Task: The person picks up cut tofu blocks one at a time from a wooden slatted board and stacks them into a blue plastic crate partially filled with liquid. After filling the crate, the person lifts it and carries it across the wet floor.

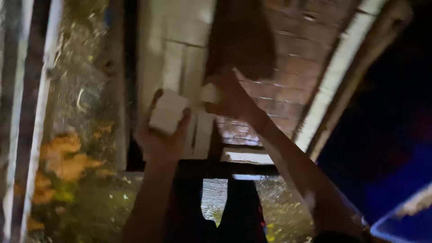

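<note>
- Brick walling (306, 49) and pale blocks (175, 49) fill the blurred, dim view above us.
- Our left hand (164, 135) has its fingers curled around a white block (167, 112), gripping it just beside the pale blocks.
- Our right hand (234, 101) pinches a smaller white piece (210, 93) against the wall's lower edge.
- Orange leaves (67, 157) lie at lower left.

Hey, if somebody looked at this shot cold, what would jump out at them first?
Probably the pale block gripped in the left hand at centre frame, with the right hand just beside it closed on a smaller pale piece. Behind them rise pale stacked blocks and a reddish brick wall, and orange leaves glow at lower left. The picture is blurred, so finer detail is unclear.
</note>
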